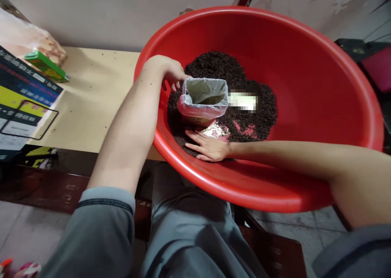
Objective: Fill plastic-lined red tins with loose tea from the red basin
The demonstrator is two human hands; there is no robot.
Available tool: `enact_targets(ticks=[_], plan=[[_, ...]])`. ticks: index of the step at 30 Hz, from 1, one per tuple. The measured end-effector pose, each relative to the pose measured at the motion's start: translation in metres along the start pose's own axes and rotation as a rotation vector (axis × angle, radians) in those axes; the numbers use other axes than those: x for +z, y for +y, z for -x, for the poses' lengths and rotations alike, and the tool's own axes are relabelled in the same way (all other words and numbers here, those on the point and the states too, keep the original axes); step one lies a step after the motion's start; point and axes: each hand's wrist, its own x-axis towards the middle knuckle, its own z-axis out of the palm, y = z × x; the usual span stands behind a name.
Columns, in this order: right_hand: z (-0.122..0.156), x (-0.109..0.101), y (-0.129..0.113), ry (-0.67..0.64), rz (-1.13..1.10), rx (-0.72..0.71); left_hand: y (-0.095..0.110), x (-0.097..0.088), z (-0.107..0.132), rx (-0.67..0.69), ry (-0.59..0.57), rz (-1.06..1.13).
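A big red plastic basin (320, 66) leans toward me, its near rim over my lap, with a heap of dark loose tea leaves (226, 66) inside. A small box lined with a clear plastic bag (204, 98) stands in the leaves, its mouth open upward. My left hand (169, 72) pinches the bag's left rim, fingers closed on it. My right hand (209, 145) lies flat with fingers stretched out on the leaves just in front of the box, beside a shiny pink packet (218, 130).
A light wooden table (91, 98) sits to the left under the basin, bearing a green box (45, 66), a printed dark and yellow carton (21, 102) and a plastic bag at the far corner. A wall stands behind. My grey trousers are below.
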Motion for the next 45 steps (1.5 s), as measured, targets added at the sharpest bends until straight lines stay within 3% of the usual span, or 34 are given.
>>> enact_targets(ticks=[5,11,14,18,21,24,28,31,34,37,42,45], plan=[[-0.041,0.004,0.006,0.059,-0.01,0.031,0.009,0.003,0.006,-0.04,-0.018,-0.001],[-0.045,0.001,-0.002,0.081,0.113,0.079,0.014,0.004,0.014,-0.07,0.016,0.029],[-0.053,-0.011,-0.001,-0.019,0.212,0.025,0.014,0.005,0.017,-0.092,0.025,0.051],[-0.069,-0.04,-0.002,-0.256,0.334,-0.06,0.014,0.005,0.019,-0.093,0.019,0.056],[-0.073,-0.067,-0.012,-0.317,0.369,-0.08,0.015,0.004,0.021,-0.104,0.022,0.044],[-0.071,-0.095,-0.031,-0.221,0.346,-0.002,0.015,0.005,0.021,-0.107,0.027,0.008],[-0.069,-0.142,-0.052,0.009,0.276,0.191,0.012,0.004,0.018,-0.085,0.021,-0.006],[-0.073,-0.185,-0.049,0.128,0.266,0.317,0.011,0.003,0.016,-0.07,0.014,-0.01],[-0.079,-0.218,-0.029,0.18,0.304,0.446,0.01,0.003,0.017,-0.047,0.005,-0.026],[-0.087,-0.231,-0.009,0.164,0.355,0.507,0.009,0.003,0.017,-0.07,0.004,-0.007],[-0.097,-0.227,0.0,0.053,0.377,0.511,0.007,0.003,0.016,-0.082,0.014,0.011],[-0.095,-0.225,0.004,0.086,0.389,0.457,0.009,0.003,0.018,-0.083,0.002,0.005]])
